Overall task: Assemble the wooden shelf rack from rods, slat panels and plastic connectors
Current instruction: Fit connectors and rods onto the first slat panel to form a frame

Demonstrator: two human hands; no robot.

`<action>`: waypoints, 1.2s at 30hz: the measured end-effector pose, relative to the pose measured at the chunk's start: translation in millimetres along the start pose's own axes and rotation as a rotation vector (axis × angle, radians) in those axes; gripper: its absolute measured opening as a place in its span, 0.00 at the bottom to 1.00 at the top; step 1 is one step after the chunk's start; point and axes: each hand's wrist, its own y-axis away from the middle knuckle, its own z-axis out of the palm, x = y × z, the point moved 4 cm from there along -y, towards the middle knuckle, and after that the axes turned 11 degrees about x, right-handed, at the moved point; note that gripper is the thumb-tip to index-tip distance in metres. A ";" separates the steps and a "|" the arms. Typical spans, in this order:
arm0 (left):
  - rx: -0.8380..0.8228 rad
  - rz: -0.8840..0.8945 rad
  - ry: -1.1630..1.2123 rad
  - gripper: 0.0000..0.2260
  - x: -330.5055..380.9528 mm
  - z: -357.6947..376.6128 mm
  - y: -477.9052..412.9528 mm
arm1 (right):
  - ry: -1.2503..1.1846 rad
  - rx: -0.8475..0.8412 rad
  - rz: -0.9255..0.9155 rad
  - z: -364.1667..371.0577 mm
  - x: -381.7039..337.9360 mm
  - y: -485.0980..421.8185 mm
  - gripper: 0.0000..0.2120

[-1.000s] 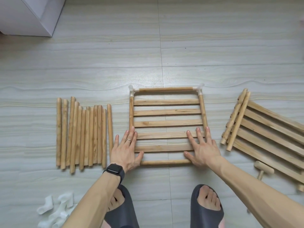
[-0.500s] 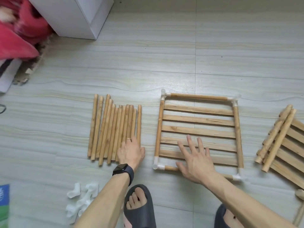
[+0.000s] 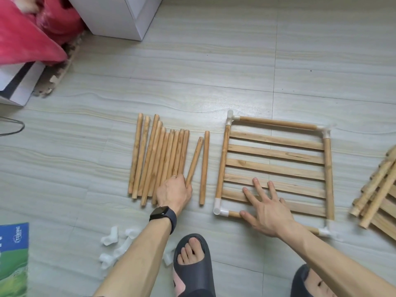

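The loose rods [image 3: 159, 160] lie side by side on the floor [image 3: 192, 71], long axes running away from you. One rod [image 3: 194, 161] tilts rightward at its far end; your left hand [image 3: 174, 192], palm down, fingers curled, grips its near end. Your right hand [image 3: 265, 207] rests flat, fingers spread, holding nothing, on the framed slat panel's [image 3: 276, 154] near slats; those slats run crosswise.

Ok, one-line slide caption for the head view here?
Left hand lifts one rod from the rod pile while the right hand rests flat on the framed slat panel.
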 end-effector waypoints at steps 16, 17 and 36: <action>-0.107 0.616 0.269 0.17 42.3 -12.2 40.1 | -1.278 0.445 0.230 -83.0 -22.5 30.2 0.16; -0.114 0.637 0.185 0.22 37.8 -4.4 41.8 | -1.246 0.491 0.218 -83.0 -22.3 36.6 0.14; -0.105 0.926 -0.112 0.28 41.0 41.1 35.1 | -0.512 0.870 -0.303 -115.3 -72.2 89.4 0.13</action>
